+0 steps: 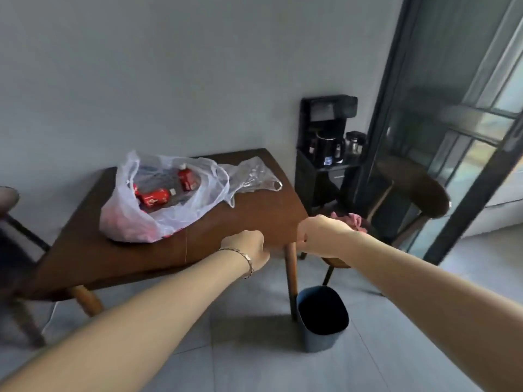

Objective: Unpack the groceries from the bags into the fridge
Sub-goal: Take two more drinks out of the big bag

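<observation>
Fingers of the left hand (246,247), which wears one thin chain bracelet (249,261) at the wrist, fold under into a loose fist over the near edge of the brown wooden desk (249,216), with nothing seen in them. The right hand (322,233) hangs just past the desk's near corner, its back to the camera and its fingers hidden, so I cannot tell whether they are apart or together. Two plastic bags lie on the desk, well beyond both hands. The nearer, a white translucent plastic bag (198,199), gapes open and shows two red-labelled bottles (154,197) lying inside, with more red blurred through its side. Just behind it lies a clear, flattened plastic bag (252,176). One dark blue bin (317,338) stands on the grey tiled floor beside the desk leg. Against the wall stands one black drinks stand (325,114) carrying one black kettle (325,149) and one glass jug (355,142). One wooden chair (424,190) beside it holds a pink cloth (353,219).
</observation>
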`<state>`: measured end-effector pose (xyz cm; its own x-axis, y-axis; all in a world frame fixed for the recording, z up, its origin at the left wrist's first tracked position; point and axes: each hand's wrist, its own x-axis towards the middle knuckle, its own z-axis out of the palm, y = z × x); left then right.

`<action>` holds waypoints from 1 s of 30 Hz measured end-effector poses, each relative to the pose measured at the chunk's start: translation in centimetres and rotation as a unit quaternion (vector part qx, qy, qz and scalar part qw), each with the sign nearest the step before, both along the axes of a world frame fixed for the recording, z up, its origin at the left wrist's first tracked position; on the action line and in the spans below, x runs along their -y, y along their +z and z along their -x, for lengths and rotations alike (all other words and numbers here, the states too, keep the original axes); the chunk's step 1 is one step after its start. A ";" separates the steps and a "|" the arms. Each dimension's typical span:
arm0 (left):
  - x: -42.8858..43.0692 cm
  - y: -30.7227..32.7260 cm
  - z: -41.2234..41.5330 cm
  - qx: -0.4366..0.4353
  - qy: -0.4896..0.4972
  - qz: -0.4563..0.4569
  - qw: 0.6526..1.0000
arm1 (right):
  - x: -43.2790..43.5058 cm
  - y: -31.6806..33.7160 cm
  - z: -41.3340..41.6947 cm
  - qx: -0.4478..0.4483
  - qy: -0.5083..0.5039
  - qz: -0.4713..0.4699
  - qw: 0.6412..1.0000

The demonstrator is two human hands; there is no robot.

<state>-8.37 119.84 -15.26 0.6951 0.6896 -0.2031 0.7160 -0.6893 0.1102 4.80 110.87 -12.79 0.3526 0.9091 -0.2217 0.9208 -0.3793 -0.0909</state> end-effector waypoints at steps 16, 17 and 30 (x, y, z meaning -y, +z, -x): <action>-28.7 -4.0 -3.1 0.089 0.257 -0.003 0.962 | -35.6 -5.4 -5.9 0.013 0.202 0.002 0.979; -30.3 -4.3 -2.6 0.097 0.270 -0.014 0.958 | -37.7 -5.9 -5.8 0.014 0.207 0.001 0.978; -53.4 -12.0 4.7 -0.082 0.084 -0.128 0.985 | -59.6 -13.4 -0.3 -0.047 0.214 -0.086 0.972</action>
